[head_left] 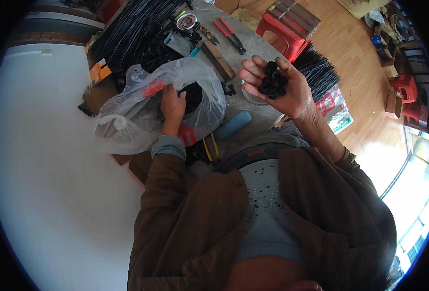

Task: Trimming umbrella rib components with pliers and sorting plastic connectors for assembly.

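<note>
My right hand point(296, 95) is turned palm up, fingers stretched out and slightly curled, cradling a small pile of black parts point(273, 82). They look like little rings or clips, too small to name exactly. On the left, my left hand point(173, 107) is at the mouth of a clear plastic bag point(209, 92) with red print, its thumb and fingers on the bag's edge. More black pieces point(191, 97) lie inside the bag, partly covered by the film. Under my right hand, a round white-rimmed container point(254, 98) is mostly hidden.
On the grey table are red-handled pliers point(231, 36), a wooden block point(218, 60), a round tin point(186, 21), a blue case point(233, 125) and yellow-handled pliers point(211, 148). Long black strips point(132, 34) lie at the back left. A red stool point(282, 36) stands beyond the table.
</note>
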The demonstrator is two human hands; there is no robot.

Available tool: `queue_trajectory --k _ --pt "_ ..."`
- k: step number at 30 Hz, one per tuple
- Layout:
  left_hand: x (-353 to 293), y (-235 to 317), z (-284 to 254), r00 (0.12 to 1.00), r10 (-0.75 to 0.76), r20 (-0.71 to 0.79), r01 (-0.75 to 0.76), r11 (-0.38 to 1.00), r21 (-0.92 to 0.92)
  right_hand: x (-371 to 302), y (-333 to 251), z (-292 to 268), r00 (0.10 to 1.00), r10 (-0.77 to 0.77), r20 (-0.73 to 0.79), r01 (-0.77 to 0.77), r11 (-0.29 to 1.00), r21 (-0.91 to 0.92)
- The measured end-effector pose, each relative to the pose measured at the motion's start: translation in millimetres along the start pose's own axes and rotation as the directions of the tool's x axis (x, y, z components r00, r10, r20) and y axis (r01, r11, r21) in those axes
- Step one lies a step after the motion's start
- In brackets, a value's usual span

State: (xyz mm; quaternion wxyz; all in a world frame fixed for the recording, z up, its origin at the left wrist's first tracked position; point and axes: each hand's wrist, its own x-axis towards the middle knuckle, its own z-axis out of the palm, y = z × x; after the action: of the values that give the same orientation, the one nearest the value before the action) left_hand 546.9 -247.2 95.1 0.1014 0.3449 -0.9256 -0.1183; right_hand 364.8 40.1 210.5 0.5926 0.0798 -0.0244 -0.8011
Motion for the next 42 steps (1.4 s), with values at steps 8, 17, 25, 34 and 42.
queue_trajectory --k 8,17,25,34,42 --pt "7 5 12 0.991 -0.046 0.124 0.041 0.998 0.041 -2 4 4 1.000 0.011 0.006 -0.011 0.998 -0.066" --pt "3 3 6 0.961 -0.022 0.276 0.022 1.000 0.003 -11 -2 -7 0.997 -0.032 -0.065 0.031 0.999 -0.027" --pt "0 18 14 0.979 0.066 0.192 -0.030 0.983 -0.183 -4 5 -17 0.996 0.027 -0.087 -0.035 0.995 -0.088" --pt "-5 31 10 0.998 0.039 -0.040 -0.047 0.973 -0.227 -5 1 -27 0.993 0.107 -0.052 -0.113 0.982 -0.151" --pt "-48 112 -120 0.887 0.380 0.264 -0.018 0.598 -0.801 4 46 -34 0.888 0.182 -0.423 -0.297 0.928 -0.224"
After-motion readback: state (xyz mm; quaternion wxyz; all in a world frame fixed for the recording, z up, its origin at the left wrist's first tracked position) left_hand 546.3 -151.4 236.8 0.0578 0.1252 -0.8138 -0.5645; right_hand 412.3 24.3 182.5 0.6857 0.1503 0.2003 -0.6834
